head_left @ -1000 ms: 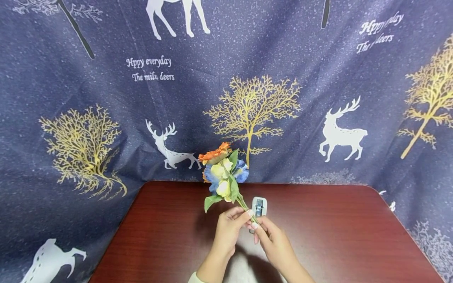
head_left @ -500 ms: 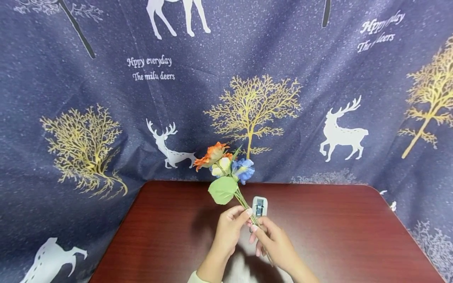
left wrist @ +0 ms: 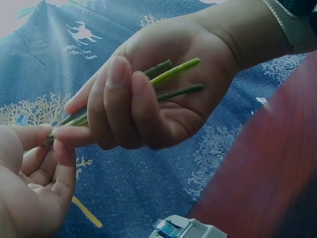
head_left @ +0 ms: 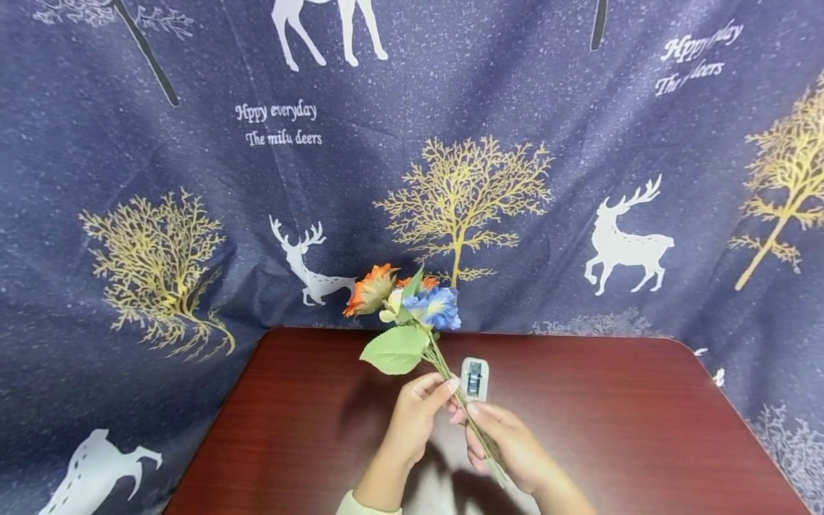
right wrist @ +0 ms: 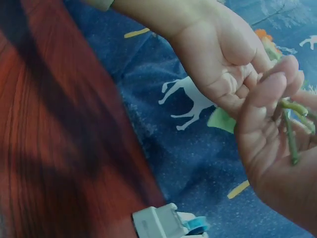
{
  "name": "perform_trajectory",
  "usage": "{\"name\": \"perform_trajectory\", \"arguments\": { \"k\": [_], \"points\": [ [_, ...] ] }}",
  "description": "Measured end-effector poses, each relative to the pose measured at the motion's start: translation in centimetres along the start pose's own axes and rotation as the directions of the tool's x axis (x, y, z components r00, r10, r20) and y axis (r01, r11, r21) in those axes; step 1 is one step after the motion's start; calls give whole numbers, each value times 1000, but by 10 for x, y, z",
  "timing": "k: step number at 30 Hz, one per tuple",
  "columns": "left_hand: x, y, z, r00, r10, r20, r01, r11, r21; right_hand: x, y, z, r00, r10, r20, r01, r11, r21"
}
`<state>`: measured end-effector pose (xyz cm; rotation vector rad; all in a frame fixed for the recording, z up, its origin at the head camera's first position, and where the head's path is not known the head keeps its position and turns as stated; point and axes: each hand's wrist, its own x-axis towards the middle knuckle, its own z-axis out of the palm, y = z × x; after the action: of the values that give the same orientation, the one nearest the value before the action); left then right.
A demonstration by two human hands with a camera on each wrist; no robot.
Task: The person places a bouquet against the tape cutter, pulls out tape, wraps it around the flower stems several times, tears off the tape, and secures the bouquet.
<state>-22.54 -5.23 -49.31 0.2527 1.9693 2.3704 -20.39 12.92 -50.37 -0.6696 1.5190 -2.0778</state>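
A bunch of artificial flowers, with orange blooms (head_left: 372,290), a blue bloom (head_left: 434,307), small pale yellow blooms and a large green leaf (head_left: 395,350), leans up to the left above the table. My left hand (head_left: 415,415) pinches its stems (head_left: 444,366) between thumb and fingers. Just below, my right hand (head_left: 511,440) holds the lower stems, thumb on top. In the left wrist view, the right hand's curled fingers wrap the stems, and cut green ends (left wrist: 176,72) stick out across its palm. Both hands also show close together in the right wrist view.
A light grey tape dispenser (head_left: 475,379) with a bluish roll stands on the red-brown table (head_left: 611,422), just beyond the hands. Behind the table hangs a dark blue cloth (head_left: 515,93) printed with deer and golden trees.
The bunch has turned about its stems, bringing the large leaf and blue bloom into view. My right hand has shifted slightly down and right, showing more stem. The left hand has barely moved.
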Motion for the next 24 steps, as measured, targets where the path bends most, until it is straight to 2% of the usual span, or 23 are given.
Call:
{"name": "perform_trajectory", "arguments": {
  "k": [4,7,12,18,24],
  "points": [
    [-1,0,0,999,-8,41,9,1000,-23,1,1,-1,994,-22,112,6,991,136],
    [-1,0,1,998,-7,56,9,999,-33,1,1,-1,989,-11,151,-21,977,210],
    [-1,-1,4,1000,10,7,-9,999,-45,2,2,0,987,-50,154,12,970,243],
    [-2,0,8,999,9,-42,-12,998,-66,3,4,1,991,-66,114,42,978,203],
    [-2,3,11,998,32,-62,-38,994,-99,3,4,3,997,-61,37,57,995,85]
  ]
}}
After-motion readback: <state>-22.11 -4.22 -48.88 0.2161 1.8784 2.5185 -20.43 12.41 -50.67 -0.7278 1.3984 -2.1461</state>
